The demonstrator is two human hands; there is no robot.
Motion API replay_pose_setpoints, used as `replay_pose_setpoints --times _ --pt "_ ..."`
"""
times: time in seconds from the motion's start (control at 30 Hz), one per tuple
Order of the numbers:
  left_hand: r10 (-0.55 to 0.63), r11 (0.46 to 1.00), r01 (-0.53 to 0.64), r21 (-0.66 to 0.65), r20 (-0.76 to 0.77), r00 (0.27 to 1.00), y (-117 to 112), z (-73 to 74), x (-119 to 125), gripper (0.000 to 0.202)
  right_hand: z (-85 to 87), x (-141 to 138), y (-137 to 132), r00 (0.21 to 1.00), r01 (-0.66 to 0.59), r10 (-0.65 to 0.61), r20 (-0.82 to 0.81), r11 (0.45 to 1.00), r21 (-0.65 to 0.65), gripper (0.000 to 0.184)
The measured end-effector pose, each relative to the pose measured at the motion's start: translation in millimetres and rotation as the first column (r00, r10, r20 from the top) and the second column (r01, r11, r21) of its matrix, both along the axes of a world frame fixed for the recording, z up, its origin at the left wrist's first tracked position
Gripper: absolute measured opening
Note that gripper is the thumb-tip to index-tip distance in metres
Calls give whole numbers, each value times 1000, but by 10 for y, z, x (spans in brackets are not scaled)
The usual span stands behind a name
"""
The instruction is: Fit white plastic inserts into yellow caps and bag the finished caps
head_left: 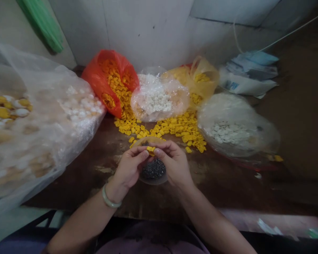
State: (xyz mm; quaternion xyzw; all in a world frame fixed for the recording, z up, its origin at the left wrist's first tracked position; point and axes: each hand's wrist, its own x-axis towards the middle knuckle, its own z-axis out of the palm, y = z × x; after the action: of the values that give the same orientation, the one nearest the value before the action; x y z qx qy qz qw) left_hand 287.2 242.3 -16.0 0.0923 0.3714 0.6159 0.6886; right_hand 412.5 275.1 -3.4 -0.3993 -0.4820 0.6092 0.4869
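**While L hand (129, 169) & R hand (175, 164) pinch a yellow bit (151, 150), a dish (153, 181) sits under them**

Where the hands meet, fingertips (141, 152) of L and fingertips (159, 152) of R are narrow, pressed together on the yellow bit, w/ no gap visible btwn them. Yellow bit is just above the dish, toward its far side. Dish is round, see-through plastic, holding dark grains (153, 170); can't tell if it rests on the table (69, 187) or is held up by the hands, which overlap its rim. Pale green bangle (111, 197) sits on L wrist.

Beyond hands, yellow pile (161, 128) spreads across table, a few bits loose near dish. Orange bag (106, 81) lies behind it, open, full of more yellow bits. Next to that, see-through bag (159, 98) holds white bits; yellow bag (204, 76) stands just behind, also w/ yellow bits. To the right, 2nd see-through bag (233, 130) holds white bits, its edge near the pile. On left, big see-through bag (55, 116) slumps on table w/ white & yellow bits inside, blurred. Top right, paper packets (249, 74) lie near wall (148, 31), white cord (286, 37) running above them. Green item (43, 24) sits against wall top left, kind unclear.
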Motion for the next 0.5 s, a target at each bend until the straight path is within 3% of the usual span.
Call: replay_pose_setpoints --times 0.17,0.4,0.5 --pt "2 1000 -2 1 14 1000 2 24 0 36 10 16 -3 1000 0 -1 -18 1000 -10 19" --pt "10 1000 -10 -6 -5 1000 5 35 -1 37 8 34 -35 995 5 -17 96 993 118 11" --pt "19 1000 -20 -5 -41 999 -7 36 -1 35 8 57 -54 980 -5 -44 195 971 241 7"
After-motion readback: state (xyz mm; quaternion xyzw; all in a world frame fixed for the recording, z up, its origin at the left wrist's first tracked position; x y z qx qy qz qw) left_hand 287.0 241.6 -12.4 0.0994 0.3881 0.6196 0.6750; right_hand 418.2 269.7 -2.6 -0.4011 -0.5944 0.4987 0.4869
